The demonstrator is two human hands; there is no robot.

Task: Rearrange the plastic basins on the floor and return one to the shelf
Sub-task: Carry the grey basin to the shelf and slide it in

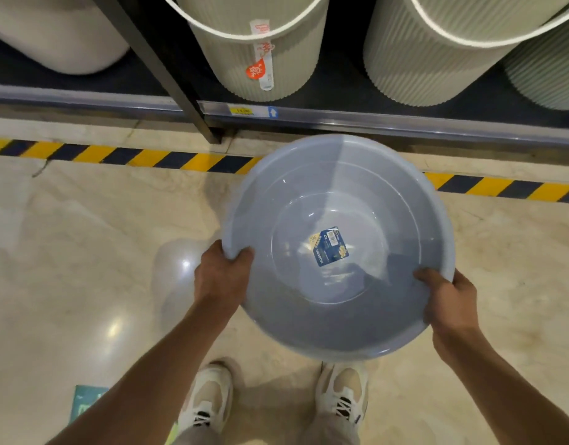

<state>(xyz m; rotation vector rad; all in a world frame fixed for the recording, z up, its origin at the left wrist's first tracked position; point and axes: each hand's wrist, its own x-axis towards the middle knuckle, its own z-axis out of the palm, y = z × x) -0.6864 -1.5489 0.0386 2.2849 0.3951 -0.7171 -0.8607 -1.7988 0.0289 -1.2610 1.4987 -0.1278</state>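
A round pale blue plastic basin (337, 194) is held above the floor in front of the shelf, its open side facing me, with a dark blue label (331, 247) stuck in its bottom. My left hand (220, 274) grips the rim at the lower left, thumb inside the bowl. On the lower right rim sits my right hand (447, 300), thumb inside too. The low shelf (341, 118) runs across the top of the view, just beyond the basin's far edge. No other basin shows on the floor.
Ribbed pale buckets (260, 59) (437, 53) stand on the shelf, with a white tub (58, 36) at left. A dark upright post (167, 69) divides the shelf. Yellow-black hazard tape (116, 154) lines the glossy tile floor. My shoes (209, 399) are below the basin.
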